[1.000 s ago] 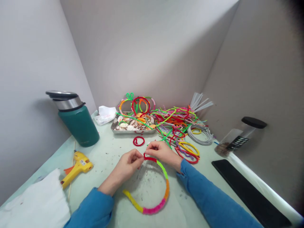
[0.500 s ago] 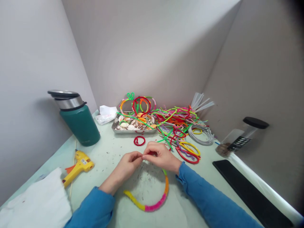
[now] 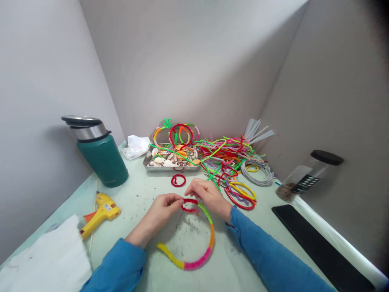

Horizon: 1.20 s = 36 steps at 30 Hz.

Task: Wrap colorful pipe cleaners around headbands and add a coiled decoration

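Observation:
A hoop covered in coloured pipe cleaners [image 3: 198, 264] lies curved over the table, with yellow, pink, orange, green and red stretches and a gap at its left side. My left hand [image 3: 162, 211] is closed in a pinch on the hoop's red end. From those fingertips a loose red pipe cleaner tail [image 3: 189, 210] bends back to the right under the hoop, its tip blurred. Just beyond the red stretch is my right hand [image 3: 209, 198], its fingers loosely bent and apart from the tail; its thumb is partly hidden.
A metal tray of seashells [image 3: 173, 167] stands behind a red pipe cleaner ring [image 3: 178, 181]. Loose pipe cleaners [image 3: 225, 152] heap at the back right. At left are a green bottle [image 3: 103, 160], a yellow glue gun [image 3: 101, 215] and a white cloth [image 3: 51, 251]; rightward, a clear jar [image 3: 306, 178].
My right hand has parted from the left fingertips and moved slightly right and up. The red stretch and the loose tail now show between the hands.

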Available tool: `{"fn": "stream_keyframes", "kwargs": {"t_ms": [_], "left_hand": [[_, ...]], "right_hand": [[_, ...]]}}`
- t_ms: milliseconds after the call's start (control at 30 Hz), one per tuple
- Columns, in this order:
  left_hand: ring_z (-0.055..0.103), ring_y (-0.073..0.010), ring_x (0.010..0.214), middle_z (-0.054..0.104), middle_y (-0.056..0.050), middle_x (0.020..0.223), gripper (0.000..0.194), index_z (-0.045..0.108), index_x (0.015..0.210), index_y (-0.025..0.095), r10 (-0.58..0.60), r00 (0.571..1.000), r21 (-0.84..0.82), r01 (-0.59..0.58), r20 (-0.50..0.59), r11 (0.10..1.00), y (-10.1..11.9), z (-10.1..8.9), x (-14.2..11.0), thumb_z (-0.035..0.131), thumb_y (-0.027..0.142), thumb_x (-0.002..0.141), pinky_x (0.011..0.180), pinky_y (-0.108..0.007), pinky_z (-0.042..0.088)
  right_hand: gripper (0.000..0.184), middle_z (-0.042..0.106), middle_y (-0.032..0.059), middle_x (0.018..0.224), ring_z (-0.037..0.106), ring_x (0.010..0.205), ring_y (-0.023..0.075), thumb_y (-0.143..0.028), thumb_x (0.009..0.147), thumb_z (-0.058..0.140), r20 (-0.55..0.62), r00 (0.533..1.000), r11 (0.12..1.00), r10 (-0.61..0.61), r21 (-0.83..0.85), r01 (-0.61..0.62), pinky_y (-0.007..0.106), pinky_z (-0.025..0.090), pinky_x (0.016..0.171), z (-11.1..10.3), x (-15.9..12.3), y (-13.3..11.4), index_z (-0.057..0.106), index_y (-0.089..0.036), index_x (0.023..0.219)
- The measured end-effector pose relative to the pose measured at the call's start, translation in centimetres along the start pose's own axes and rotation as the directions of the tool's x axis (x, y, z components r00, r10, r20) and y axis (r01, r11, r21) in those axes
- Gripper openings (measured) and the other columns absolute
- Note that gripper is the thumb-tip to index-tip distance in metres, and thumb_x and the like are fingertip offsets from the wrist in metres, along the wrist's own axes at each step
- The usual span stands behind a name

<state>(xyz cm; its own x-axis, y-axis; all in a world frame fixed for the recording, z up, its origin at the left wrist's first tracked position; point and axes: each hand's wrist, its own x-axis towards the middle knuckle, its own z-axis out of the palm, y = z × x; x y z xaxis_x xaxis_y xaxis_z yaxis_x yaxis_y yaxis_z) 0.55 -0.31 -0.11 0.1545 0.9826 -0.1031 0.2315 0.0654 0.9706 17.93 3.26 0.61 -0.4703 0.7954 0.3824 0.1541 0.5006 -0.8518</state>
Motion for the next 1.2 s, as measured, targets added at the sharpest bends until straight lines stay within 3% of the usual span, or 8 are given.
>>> {"fn": "stream_keyframes", "kwargs": {"t_ms": [133, 267, 433, 533, 767, 1000, 1100, 1200], "left_hand": [[0.051, -0.0117, 0.056, 0.064, -0.002, 0.065, 0.030, 0.068, 0.074, 0.012, 0.015, 1.000, -0.006, -0.015, 0.013, 1.000, 0.0, 0.0, 0.1, 0.064, 0.041, 0.066, 0.052, -0.021, 0.036], [0.054, -0.0132, 0.059, 0.066, -0.003, 0.066, 0.028, 0.069, 0.079, 0.012, 0.033, 0.999, -0.027, -0.033, 0.008, 0.999, -0.1, -0.1, 0.2, 0.065, 0.036, 0.065, 0.057, -0.022, 0.039], [0.056, -0.0143, 0.062, 0.068, -0.004, 0.069, 0.024, 0.069, 0.079, 0.012, 0.090, 0.996, 0.002, -0.090, -0.016, 0.996, 0.0, -0.3, 0.2, 0.063, 0.033, 0.067, 0.060, -0.022, 0.041], [0.058, -0.0154, 0.066, 0.069, -0.005, 0.073, 0.022, 0.068, 0.078, 0.012, 0.121, 0.993, 0.009, -0.121, -0.011, 0.993, 0.0, -0.3, 0.2, 0.062, 0.031, 0.069, 0.062, -0.023, 0.042], [0.058, -0.0151, 0.061, 0.067, -0.004, 0.066, 0.020, 0.066, 0.077, 0.012, 0.137, 0.990, -0.011, -0.138, -0.043, 0.990, -0.1, -0.1, 0.1, 0.061, 0.031, 0.070, 0.059, -0.024, 0.044], [0.060, -0.0171, 0.071, 0.069, -0.005, 0.075, 0.022, 0.067, 0.081, 0.012, 0.210, 0.977, 0.022, -0.210, -0.038, 0.978, -0.7, -0.4, 0.4, 0.060, 0.031, 0.073, 0.066, -0.025, 0.045], [0.060, -0.0168, 0.070, 0.070, -0.005, 0.076, 0.022, 0.068, 0.081, 0.013, 0.196, 0.980, 0.026, -0.195, -0.043, 0.981, -0.6, -0.3, 0.4, 0.061, 0.032, 0.071, 0.066, -0.025, 0.045], [0.059, -0.0173, 0.073, 0.069, -0.006, 0.079, 0.024, 0.070, 0.083, 0.013, 0.195, 0.981, 0.056, -0.195, -0.003, 0.979, -0.2, -0.2, 0.2, 0.061, 0.032, 0.072, 0.067, -0.025, 0.044]], "right_hand": [[0.049, 0.054, 0.0014, 0.061, 0.045, 0.050, 0.0083, -0.051, 0.086, 0.038, -0.115, 0.949, 0.939, 0.293, 0.222, -0.263, 0.020, 0.033, 0.045, -0.1, 0.5, 1.4, 0.065, -0.012, 0.075], [0.033, 0.057, 0.0000, 0.060, 0.044, 0.042, 0.0061, -0.044, 0.079, 0.053, -0.058, 0.889, 0.866, 0.455, 0.259, -0.427, 0.018, 0.029, 0.036, -0.1, 0.6, 2.1, 0.062, -0.013, 0.071], [0.024, 0.061, -0.0005, 0.057, 0.048, 0.042, 0.0049, -0.035, 0.073, 0.064, 0.173, 0.864, 0.819, 0.474, 0.273, -0.504, 0.015, 0.033, 0.039, -0.1, 0.1, 2.3, 0.065, -0.011, 0.076], [0.029, 0.064, 0.0008, 0.062, 0.053, 0.043, 0.0059, -0.038, 0.071, 0.066, 0.348, 0.816, 0.746, 0.462, 0.346, -0.570, 0.016, 0.038, 0.040, 0.0, 0.0, 2.5, 0.066, -0.011, 0.083], [0.036, 0.066, 0.0043, 0.074, 0.052, 0.042, 0.0043, -0.037, 0.068, 0.071, 0.583, 0.733, 0.635, 0.350, 0.428, -0.643, 0.012, 0.034, 0.033, 0.6, -0.5, 2.6, 0.062, -0.011, 0.092], [0.031, 0.064, 0.0018, 0.067, 0.046, 0.039, 0.0023, -0.038, 0.068, 0.070, 0.560, 0.728, 0.656, 0.396, 0.383, -0.651, 0.013, 0.029, 0.034, 0.5, -0.4, 2.7, 0.061, -0.011, 0.082], [0.031, 0.057, -0.0023, 0.056, 0.040, 0.039, 0.0017, -0.040, 0.068, 0.069, 0.407, 0.797, 0.747, 0.447, 0.320, -0.583, 0.014, 0.027, 0.037, 0.4, -0.2, 2.8, 0.062, -0.011, 0.075], [0.032, 0.052, -0.0037, 0.052, 0.041, 0.044, 0.0038, -0.042, 0.067, 0.069, 0.298, 0.868, 0.855, 0.397, 0.223, -0.468, 0.015, 0.030, 0.042, 0.3, 0.0, 2.8, 0.061, -0.011, 0.070]]}}
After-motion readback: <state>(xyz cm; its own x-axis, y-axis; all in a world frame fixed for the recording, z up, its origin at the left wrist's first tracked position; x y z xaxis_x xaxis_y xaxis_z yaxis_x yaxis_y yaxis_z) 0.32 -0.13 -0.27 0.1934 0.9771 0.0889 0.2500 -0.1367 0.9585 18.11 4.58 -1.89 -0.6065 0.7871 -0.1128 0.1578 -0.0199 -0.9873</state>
